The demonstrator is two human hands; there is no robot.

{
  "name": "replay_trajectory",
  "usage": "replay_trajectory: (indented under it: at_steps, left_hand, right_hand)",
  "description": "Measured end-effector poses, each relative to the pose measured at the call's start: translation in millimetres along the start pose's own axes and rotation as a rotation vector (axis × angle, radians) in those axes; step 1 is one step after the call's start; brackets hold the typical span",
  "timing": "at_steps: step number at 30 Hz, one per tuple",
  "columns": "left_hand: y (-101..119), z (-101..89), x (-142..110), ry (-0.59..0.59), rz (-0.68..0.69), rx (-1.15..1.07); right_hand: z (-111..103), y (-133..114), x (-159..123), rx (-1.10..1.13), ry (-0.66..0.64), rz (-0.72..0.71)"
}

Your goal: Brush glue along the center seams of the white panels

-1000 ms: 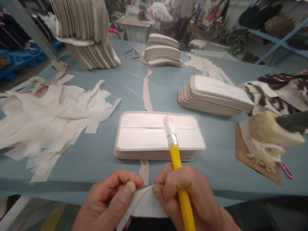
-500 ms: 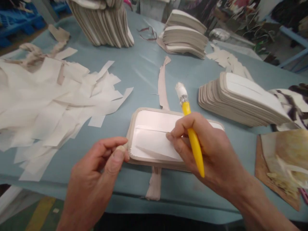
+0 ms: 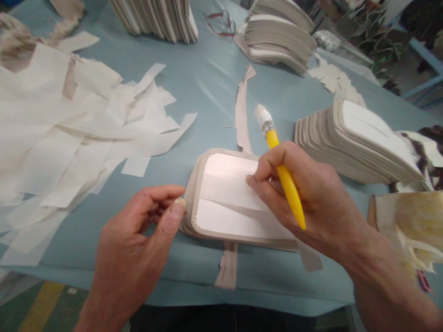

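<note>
Head view: white strip over a stack of padded panels, brush in grip

On the near middle of the blue-green table (image 3: pixel 207 115), between loose white pieces (image 3: pixel 79 133) at left and a second stack (image 3: pixel 367 147) at right: a stack of padded panels (image 3: pixel 231 224), with a white strip (image 3: pixel 228 190) apparently lying across the top. Gripping a yellow brush (image 3: pixel 290 186) in the curled right hand (image 3: pixel 308 189), thumb and forefinger together over the strip; no telling how firmly pinched. Loosely curling the left hand (image 3: pixel 134 240) at the stack's left end; no telling whether touching it or holding anything.

By judgement, light, thin and easily creased for the strip, perhaps tacky; best taken by one end between finger and thumb. Firmer for the stack, with some give and liable to skew; best taken by both short ends.

Compared with one second ago, both hands at the stack instead of the table's near edge, and bristles beyond the far side instead of over the top. Compared with half a second ago, lengthwise seam no longer visible, apparently covered.
</note>
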State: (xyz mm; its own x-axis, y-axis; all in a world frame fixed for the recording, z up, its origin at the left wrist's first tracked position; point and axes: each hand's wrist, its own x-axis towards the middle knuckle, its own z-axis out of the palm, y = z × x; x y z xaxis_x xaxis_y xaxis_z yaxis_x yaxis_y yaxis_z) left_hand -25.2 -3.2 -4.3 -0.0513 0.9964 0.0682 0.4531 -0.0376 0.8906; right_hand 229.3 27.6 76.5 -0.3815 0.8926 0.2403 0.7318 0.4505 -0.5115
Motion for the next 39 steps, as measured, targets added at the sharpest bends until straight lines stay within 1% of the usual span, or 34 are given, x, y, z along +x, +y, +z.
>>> replay_trajectory:
  at_steps: [5, 11, 14, 16, 19, 24, 26, 30, 33, 39]
  left_hand:
    - [2.2, 0.9, 7.9, -0.004, 0.079, 0.01]
    - [13.8, 7.3, 27.7, -0.088, 0.146, -0.022]
    - [14.8, 10.0, 33.2, -0.085, 0.219, -0.015]
    - [14.8, 10.9, 35.5, -0.091, 0.234, -0.01]
    - [16.8, 10.6, 37.9, -0.098, 0.207, -0.013]
    - [21.0, 8.6, 38.5, -0.106, 0.116, 0.027]
    - [20.7, 8.7, 38.6, -0.117, 0.128, 0.036]
    - [20.1, 11.1, 40.7, -0.095, 0.153, 0.049]
    - [22.4, 13.1, 42.0, -0.073, 0.127, 0.026]
    - [26.3, 15.3, 42.1, -0.094, 0.124, 0.023]
  right_hand:
    - [-0.2, 0.6, 1.0, -0.033, -0.003, -0.009]
    - [-1.7, 3.1, 1.7, -0.106, -0.011, -0.017]
    - [-3.8, 4.5, 2.0, -0.12, -0.018, -0.005]
    - [-4.8, 5.0, 2.6, -0.104, -0.025, 0.003]
    - [-5.4, 5.9, 3.7, -0.06, -0.033, 0.02]
    - [-5.0, 9.2, 4.5, -0.001, -0.033, 0.03]
    - [-4.6, 10.3, 4.6, 0.005, -0.028, 0.031]
    - [-3.2, 11.0, 5.6, 0.013, -0.027, 0.027]
    - [-1.8, 11.2, 6.1, 0.027, -0.032, 0.029]
    - [1.1, 11.9, 4.8, 0.046, -0.021, 0.037]
